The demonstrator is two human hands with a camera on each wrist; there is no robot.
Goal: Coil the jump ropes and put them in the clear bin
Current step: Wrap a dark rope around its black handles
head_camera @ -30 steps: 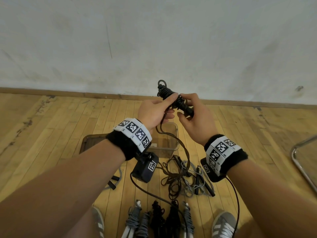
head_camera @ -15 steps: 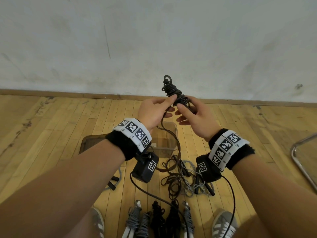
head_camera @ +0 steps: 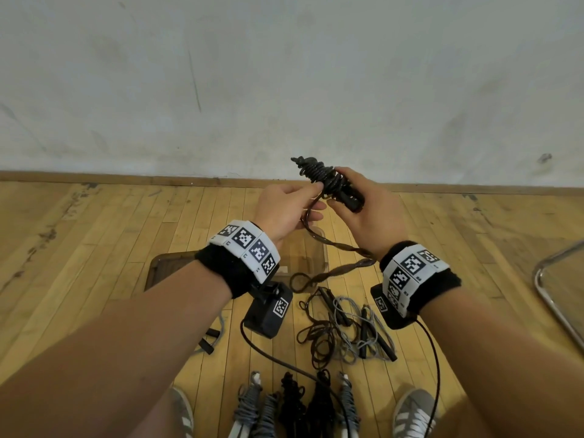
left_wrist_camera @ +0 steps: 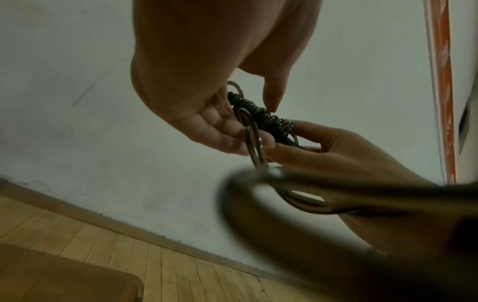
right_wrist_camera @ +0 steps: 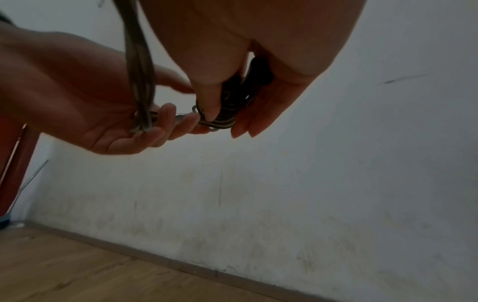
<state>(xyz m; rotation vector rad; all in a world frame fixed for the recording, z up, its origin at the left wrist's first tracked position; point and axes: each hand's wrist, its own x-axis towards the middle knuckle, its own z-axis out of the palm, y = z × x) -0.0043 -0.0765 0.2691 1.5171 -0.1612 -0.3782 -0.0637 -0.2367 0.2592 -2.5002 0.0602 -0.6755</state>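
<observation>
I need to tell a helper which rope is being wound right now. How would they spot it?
Look above the wooden floor, before the pale wall, where both hands meet. The right hand grips a dark rope bundle; the left hand pinches its trailing strand. It alone is off the floor.

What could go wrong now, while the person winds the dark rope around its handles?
1. The right hand grips the wound bundle at one end only; the turns near the free tip may slip off.
2. The left hand pinches the loose tail, which is twisted on itself and may kink as it is wound.
3. The tail hangs close to the tangled ropes on the floor and may snag them.
</observation>
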